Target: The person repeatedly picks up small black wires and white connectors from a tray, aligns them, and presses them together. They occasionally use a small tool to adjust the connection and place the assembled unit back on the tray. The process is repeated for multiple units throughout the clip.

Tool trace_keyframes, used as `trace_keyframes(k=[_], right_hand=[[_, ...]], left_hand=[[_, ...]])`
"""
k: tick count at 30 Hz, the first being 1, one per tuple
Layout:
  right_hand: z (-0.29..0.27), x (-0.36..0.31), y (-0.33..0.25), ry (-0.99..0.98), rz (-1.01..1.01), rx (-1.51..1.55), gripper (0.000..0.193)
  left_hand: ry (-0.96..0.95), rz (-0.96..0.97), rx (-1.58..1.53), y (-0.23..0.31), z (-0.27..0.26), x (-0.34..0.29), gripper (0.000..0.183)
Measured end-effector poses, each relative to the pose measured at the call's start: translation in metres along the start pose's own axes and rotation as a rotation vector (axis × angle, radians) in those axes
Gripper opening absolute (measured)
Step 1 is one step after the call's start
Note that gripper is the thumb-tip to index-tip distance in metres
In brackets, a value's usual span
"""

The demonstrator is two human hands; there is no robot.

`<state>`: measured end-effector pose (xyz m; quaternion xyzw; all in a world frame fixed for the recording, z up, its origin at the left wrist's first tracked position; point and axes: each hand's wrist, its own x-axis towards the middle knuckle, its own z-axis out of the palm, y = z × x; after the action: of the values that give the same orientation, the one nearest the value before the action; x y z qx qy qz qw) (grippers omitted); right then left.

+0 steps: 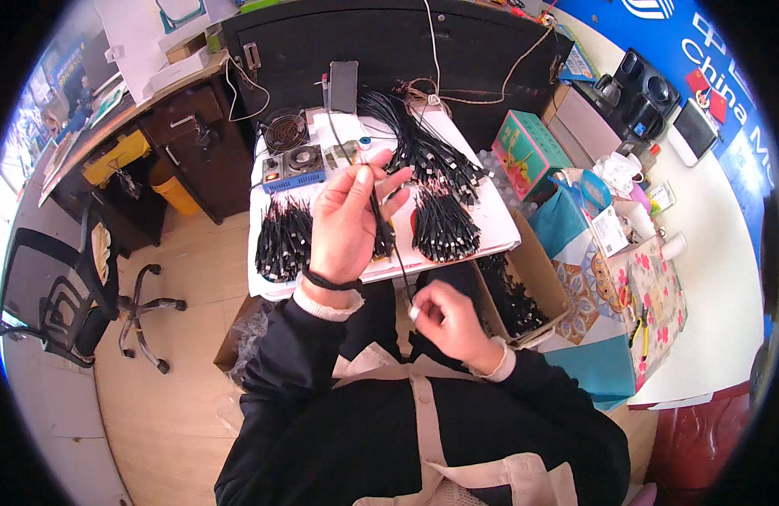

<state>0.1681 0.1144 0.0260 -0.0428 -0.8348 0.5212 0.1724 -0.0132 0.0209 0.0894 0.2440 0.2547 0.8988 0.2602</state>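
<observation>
A thin black cable (pixel 400 257) runs between my hands above the near edge of a small white table (pixel 499 240). My left hand (pixel 343 223) is raised over the table and pinches the cable's upper part between thumb and forefinger, the other fingers spread. Lower and to the right, my right hand (pixel 450 325) has its fingers closed around the cable's lower end, which they partly hide. Bundles of short black cables with metal plugs lie on the table, one on the left (pixel 284 240) and another on the right (pixel 444 221). Longer black cables (pixel 406 135) are heaped behind them.
A blue device (pixel 294 169) with a round top stands at the table's left, a small fan (pixel 286 131) behind it. A phone (pixel 343 87) leans upright at the back. To the right are a cardboard box (pixel 545 291) of cables and a green-pink carton (pixel 531 152). An office chair (pixel 56 282) stands left.
</observation>
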Motion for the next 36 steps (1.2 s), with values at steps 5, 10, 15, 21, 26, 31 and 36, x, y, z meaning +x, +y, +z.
trace_keyframes(k=[5, 10, 15, 21, 26, 31, 36], right_hand=[[-0.002, -0.018, 0.025, -0.136, 0.021, -0.088, 0.014], [-0.050, 0.021, 0.007, 0.091, 0.061, 0.394, 0.022], [-0.074, 0.054, -0.019, 0.122, 0.017, 0.582, 0.025], [-0.069, 0.064, -0.021, 0.226, -0.007, 0.370, 0.022], [-0.070, 0.061, -0.021, 0.250, -0.007, 0.262, 0.016], [-0.058, 0.055, -0.021, 0.232, -0.271, 0.157, 0.017], [-0.044, 0.051, -0.017, 0.261, -0.255, 0.121, 0.018]], left_hand=[[0.021, 0.116, 0.257, -0.003, 0.004, -0.026, 0.016], [0.025, 0.006, 0.269, -0.023, 0.007, -0.066, 0.016], [0.001, -0.055, 0.310, -0.038, 0.003, -0.080, 0.013], [-0.101, -0.069, 0.542, -0.053, 0.005, -0.089, 0.015], [-0.018, -0.107, 0.493, -0.053, 0.009, -0.082, 0.020], [0.075, -0.206, 0.354, -0.049, 0.014, -0.072, 0.020], [0.008, -0.294, 0.349, -0.052, 0.020, -0.074, 0.019]])
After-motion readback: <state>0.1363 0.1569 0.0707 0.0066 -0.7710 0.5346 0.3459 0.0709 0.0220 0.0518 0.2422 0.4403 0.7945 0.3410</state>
